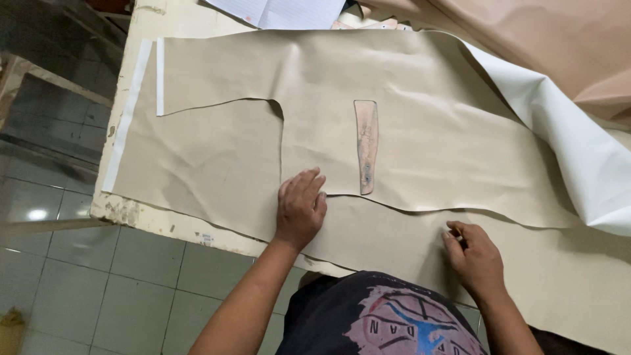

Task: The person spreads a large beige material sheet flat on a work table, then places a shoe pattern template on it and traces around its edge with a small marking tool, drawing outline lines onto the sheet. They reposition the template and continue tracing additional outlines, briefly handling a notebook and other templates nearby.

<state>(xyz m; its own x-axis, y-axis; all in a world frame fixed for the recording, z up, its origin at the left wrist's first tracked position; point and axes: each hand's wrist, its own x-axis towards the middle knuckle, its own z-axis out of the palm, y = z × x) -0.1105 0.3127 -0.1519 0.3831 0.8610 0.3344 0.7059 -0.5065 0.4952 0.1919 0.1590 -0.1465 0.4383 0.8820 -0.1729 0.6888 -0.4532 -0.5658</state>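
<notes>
You're pressing your left hand (pixel 301 207) flat, fingers spread, on the sheet (pixel 217 158), while your right hand (pixel 474 253) is pinching something small, can't tell what. The template (pixel 367 146) is lying lengthwise away from you, just beyond your left fingertips.

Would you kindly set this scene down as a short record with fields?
Surface: worn cream table above a tiled floor
Material: beige sheet, cut edges, spread flat over another beige layer
Left hand: palm down on the sheet, by a cut edge
Right hand: fingers curled at the lower layer's edge; what they grip cannot be told
Template: narrow tan pattern piece lying on the sheet
Far edge: lined paper
</notes>
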